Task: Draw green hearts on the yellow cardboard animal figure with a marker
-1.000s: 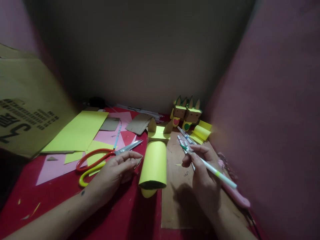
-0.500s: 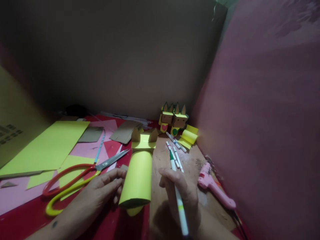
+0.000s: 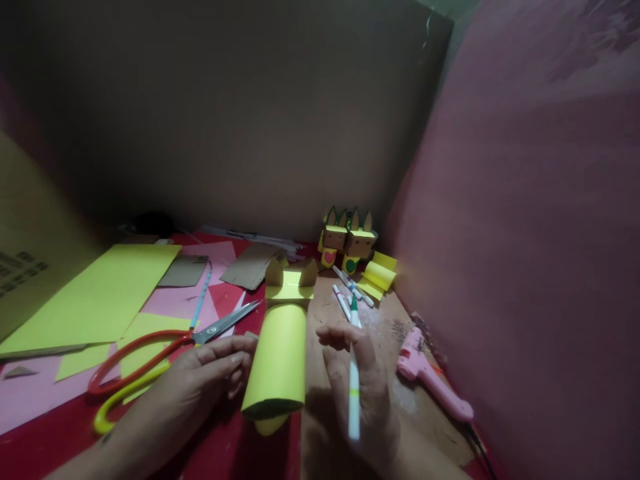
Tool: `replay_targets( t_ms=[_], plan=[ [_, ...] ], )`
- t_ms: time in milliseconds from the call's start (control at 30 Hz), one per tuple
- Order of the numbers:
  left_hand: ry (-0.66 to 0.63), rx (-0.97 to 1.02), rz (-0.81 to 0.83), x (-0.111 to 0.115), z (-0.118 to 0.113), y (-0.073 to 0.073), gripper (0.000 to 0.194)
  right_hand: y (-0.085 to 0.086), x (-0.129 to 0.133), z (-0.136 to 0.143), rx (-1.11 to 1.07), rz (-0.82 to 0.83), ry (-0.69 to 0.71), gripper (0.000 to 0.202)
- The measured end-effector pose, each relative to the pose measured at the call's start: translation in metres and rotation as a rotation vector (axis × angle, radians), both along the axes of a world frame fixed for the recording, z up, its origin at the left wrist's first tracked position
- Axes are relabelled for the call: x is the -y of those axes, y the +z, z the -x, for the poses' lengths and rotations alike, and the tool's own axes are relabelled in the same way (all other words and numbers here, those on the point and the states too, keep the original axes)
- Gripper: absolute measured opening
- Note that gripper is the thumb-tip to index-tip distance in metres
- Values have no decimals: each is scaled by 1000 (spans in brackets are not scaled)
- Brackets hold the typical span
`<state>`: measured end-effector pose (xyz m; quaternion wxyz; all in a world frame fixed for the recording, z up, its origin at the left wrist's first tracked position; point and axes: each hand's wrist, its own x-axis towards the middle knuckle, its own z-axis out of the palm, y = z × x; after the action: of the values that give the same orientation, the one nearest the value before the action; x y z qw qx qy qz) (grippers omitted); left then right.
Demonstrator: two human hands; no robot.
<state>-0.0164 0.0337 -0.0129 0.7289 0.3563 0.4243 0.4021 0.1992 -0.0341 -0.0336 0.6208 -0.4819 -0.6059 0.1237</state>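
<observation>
Green-tipped marker [image 3: 354,400] is swinging straighter, my right hand [image 3: 373,383] gripping it, nib pointing clear of the yellow paper tube [image 3: 278,357]; left hand [image 3: 213,370] curling alongside, grip unclear.

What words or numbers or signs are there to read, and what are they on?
No words or numbers are clear enough to read.
Big cardboard on the left: dark printing, too blurred to read.
White marker in the right hand: no writing I can make out.
Little figures at the back: just a pinkish-red heart and a green mark, no letters I can read.
</observation>
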Motion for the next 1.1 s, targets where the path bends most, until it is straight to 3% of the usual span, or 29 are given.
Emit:
replay_targets(
  t_ms=[133, 433, 600, 733, 1100],
  plan=[
    [-28, -12, -37, -6, 3, 0, 19, 8, -12, -2, -173, 158, 23, 18],
    [-383, 174, -67, -4, -21, 10, 45, 17, -29, 14, -491, 422, 180, 30],
    [-381, 291, -72, -2, -26, 16, 40, 19, -31, 17, -517, 455, 232, 35],
    [-382, 273, -74, -2, -25, 14, 41, 21, -32, 19, -509, 461, 228, 34],
    [-293, 233, -77, 6, -24, 7, 63, 33, -27, 17, -320, 459, 151, 25]
  ],
)
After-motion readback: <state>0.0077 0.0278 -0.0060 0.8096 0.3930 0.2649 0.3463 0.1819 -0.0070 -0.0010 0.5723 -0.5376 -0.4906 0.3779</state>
